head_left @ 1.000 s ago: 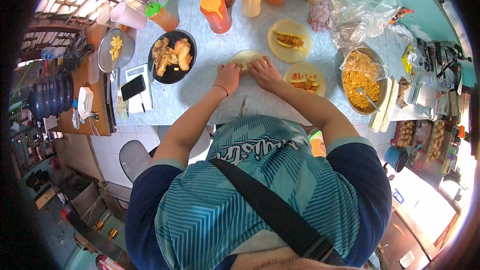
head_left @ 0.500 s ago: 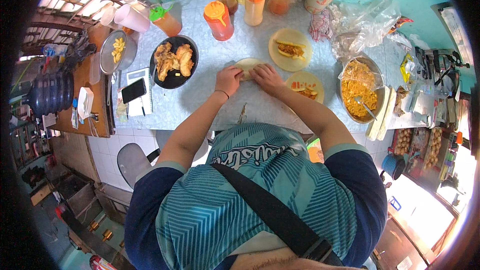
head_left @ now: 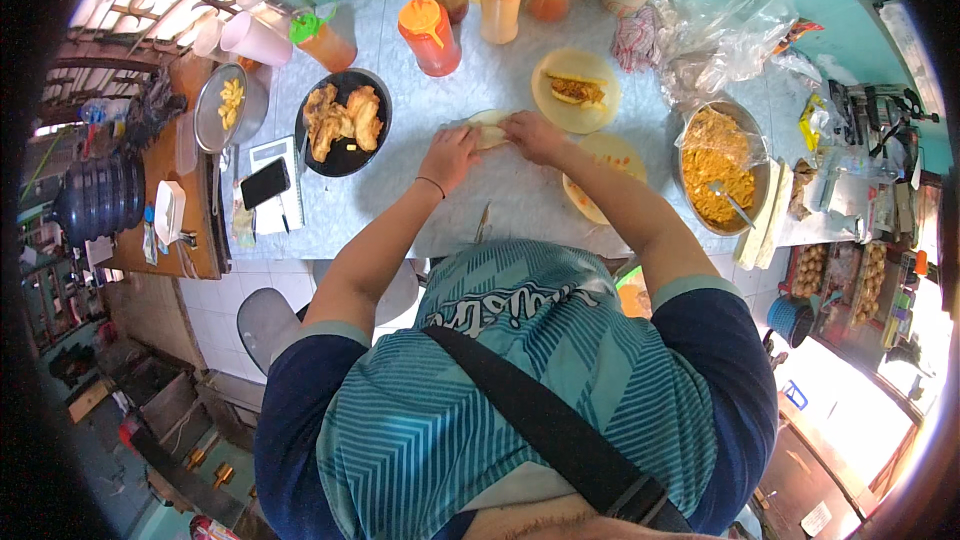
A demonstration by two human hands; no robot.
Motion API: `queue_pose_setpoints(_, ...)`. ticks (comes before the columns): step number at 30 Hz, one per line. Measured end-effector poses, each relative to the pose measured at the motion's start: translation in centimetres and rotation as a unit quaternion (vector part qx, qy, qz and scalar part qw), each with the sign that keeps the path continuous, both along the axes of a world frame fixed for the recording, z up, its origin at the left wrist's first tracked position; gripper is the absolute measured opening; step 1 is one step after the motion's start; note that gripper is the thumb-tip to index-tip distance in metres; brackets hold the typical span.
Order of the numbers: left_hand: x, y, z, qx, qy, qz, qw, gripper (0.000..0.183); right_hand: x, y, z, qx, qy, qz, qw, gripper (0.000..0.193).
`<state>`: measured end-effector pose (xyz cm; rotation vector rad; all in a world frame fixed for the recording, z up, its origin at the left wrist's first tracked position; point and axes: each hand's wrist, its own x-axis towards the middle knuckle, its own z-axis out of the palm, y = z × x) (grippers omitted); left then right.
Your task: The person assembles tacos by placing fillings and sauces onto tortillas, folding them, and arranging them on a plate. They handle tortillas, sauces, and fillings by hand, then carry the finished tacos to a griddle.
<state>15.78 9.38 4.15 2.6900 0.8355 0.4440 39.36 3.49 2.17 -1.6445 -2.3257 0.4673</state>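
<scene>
A pale, thin round wrapper (head_left: 489,120), partly folded over, lies on the table under my fingers. My left hand (head_left: 453,155) has its fingers closed on the wrapper's left part. At the right end, my right hand (head_left: 537,138) grips it with bent fingers. Whatever is inside the fold is hidden. Beyond my right hand rests another wrapper (head_left: 548,92), spread flat, with a brown and yellow filling (head_left: 577,90) on it. Closer to me, my right forearm partly covers a further wrapper (head_left: 627,165) with orange bits on it.
Left of my hands stands a black pan (head_left: 345,162) of fried chicken pieces. To the right is a metal bowl (head_left: 680,185) of yellow-orange filling with a spoon. Several sauce bottles (head_left: 430,37) line the back. A phone (head_left: 265,183) lies on a notebook at the left.
My right hand has shifted slightly away from me along the wrapper. The wrapper looks more folded and narrower between my hands. My right forearm covers a different part of the near wrapper.
</scene>
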Motion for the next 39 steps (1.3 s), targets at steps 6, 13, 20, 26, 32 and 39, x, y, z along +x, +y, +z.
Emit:
queue_pose_setpoints(6,0.0,0.6,-0.5,-0.04,0.088,0.009,0.995,0.043,-0.3,-1.0,1.3,0.022,0.014,-0.04,0.999,0.029)
queue_pose_setpoints(13,-0.9,0.1,0.4,-0.099,0.094,-0.003,0.991,0.033,-0.6,-0.2,0.9,-0.11,0.037,-0.051,0.992,0.02)
queue_pose_setpoints(20,-1.5,-1.1,0.8,-0.114,0.096,0.013,0.989,0.034,-0.9,-1.0,1.7,0.031,0.073,-0.057,0.995,0.025)
queue_pose_setpoints(26,-1.0,-1.4,0.4,-0.092,0.096,0.049,0.99,0.032,-1.6,-2.4,1.5,0.164,0.002,0.08,0.983,0.037)
queue_pose_setpoints(32,-0.9,-1.1,0.2,-0.039,-0.037,-0.035,0.998,0.026,-1.6,-1.8,0.5,0.132,-0.007,0.078,0.988,0.038)
queue_pose_setpoints(39,-0.7,-1.1,0.2,-0.037,-0.013,-0.027,0.999,0.024,-1.7,-2.5,-0.5,0.175,0.01,0.084,0.981,0.038)
